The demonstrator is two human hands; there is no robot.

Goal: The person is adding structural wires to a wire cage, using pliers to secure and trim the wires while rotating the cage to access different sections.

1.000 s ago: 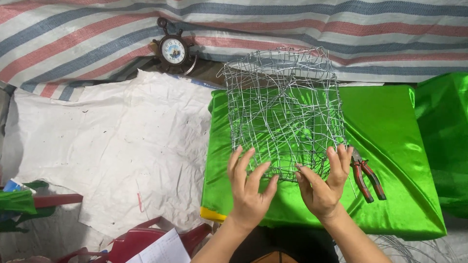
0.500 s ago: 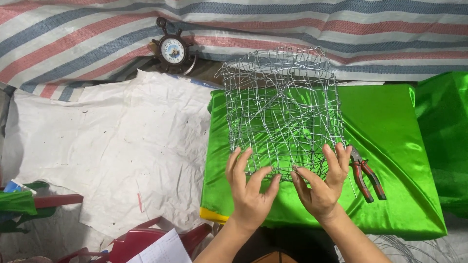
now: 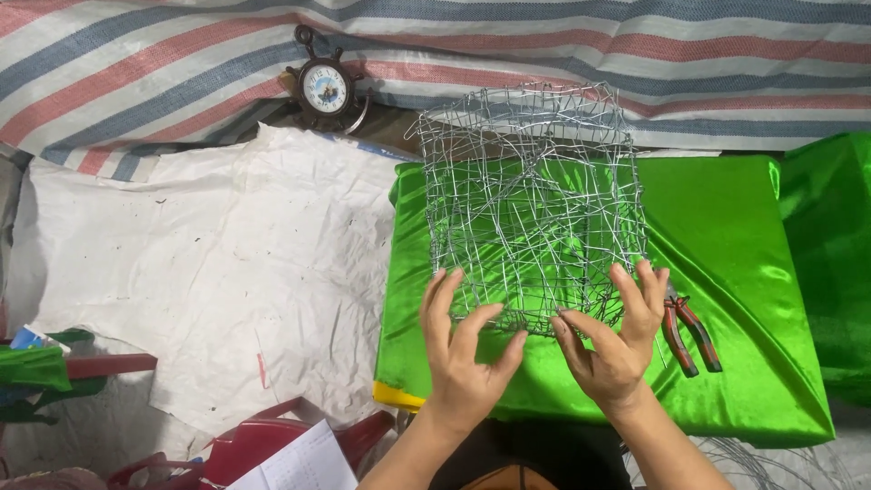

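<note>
- Head cam: wire mesh basket (image 3: 531,204) sits on green satin-covered block (image 3: 726,236), centre frame.
- Left hand (image 3: 463,363) at basket's near edge, fingers spread, thumb out; touching mesh, no closed grip.
- Right hand (image 3: 612,349) same, fingers splayed on near-right corner.
- Red-handled pliers (image 3: 688,328) just right of right hand, on cloth.
- Small clock (image 3: 325,89) behind, w/ white sheet (image 3: 200,263) to left.

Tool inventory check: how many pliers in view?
1. The red-handled pliers lie on the green cloth, just right of the right hand and the wire mesh cage. Others could be hidden under the cloth.
</note>
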